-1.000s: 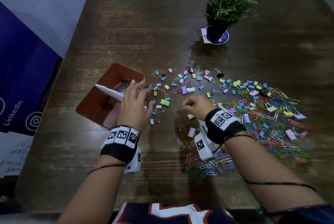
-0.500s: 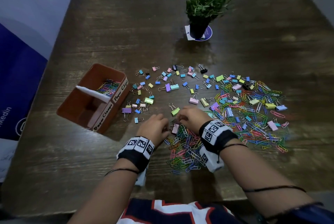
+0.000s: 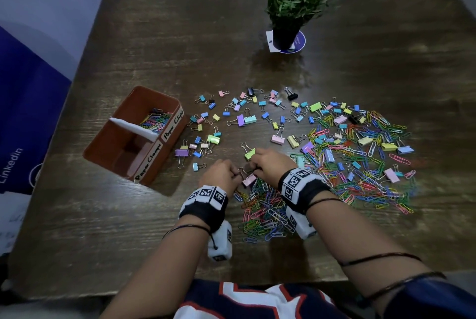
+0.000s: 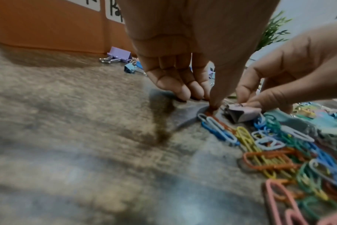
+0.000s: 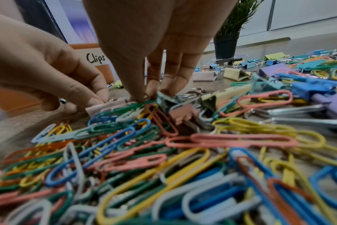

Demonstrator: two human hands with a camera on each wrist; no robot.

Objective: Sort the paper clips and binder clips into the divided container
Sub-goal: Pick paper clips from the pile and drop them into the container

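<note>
A: Both hands work the near edge of the paper clips (image 3: 262, 211) on the worktop (image 3: 128, 228). Left hand (image 3: 221, 174) pinches an orange clip (image 4: 212, 110); right hand (image 3: 270, 164) pinches at a pink binder clip (image 3: 249, 180).

B: Risk: tangled clips ride along (likely) into the wrong half of the container (image 3: 123, 154).

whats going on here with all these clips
A person is sorting clips into an orange divided container. Both hands work at the near edge of the paper clip pile: the left hand pinches a red paper clip, while the right hand fingers a pink binder clip. Only the far compartment holds paper clips.
</note>
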